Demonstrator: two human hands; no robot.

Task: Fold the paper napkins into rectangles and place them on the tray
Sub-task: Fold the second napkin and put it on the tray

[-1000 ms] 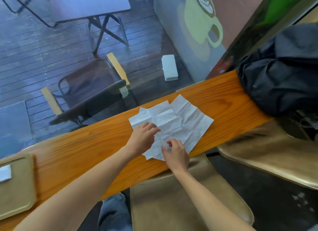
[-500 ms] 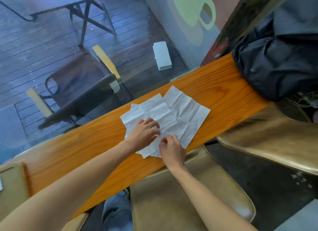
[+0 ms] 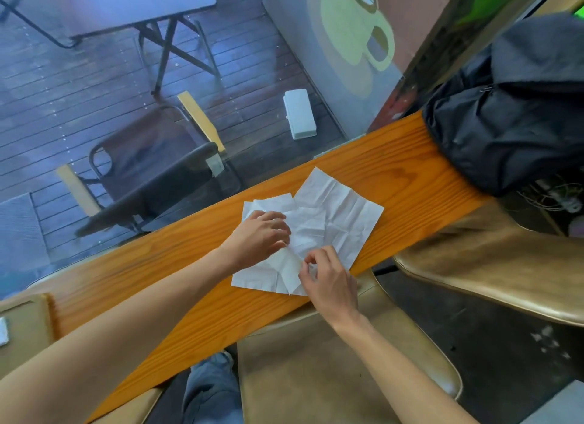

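Nearest you, below the counter: a tan padded stool seat, your denim-clad knee beside it, and a second tan seat off to the right.

On the near edge of the wooden counter: your right hand, fingers curled narrow, thumb and forefinger pinching a raised bit of the top napkin near its near corner, apparently to lift that layer free or start a fold.

Just beyond it: your left hand, fingers bent and pressed down on the napkin's left part, likely pinning the sheets so that the pinch does not drag the whole pile. It grips nothing that you can see.

Under both hands: several creased white paper napkins, unfolded and overlapping; the rightmost sheet lies flat and untouched. None here is yet a rectangle.

Far left, at the frame edge: the tan tray, well apart from the pile, with a small white piece on it, probably a finished napkin, though too cropped to confirm.

Far right, on the counter end: a black bag.

Beyond the glass: a deck with a dark chair, a folding table and a white box.
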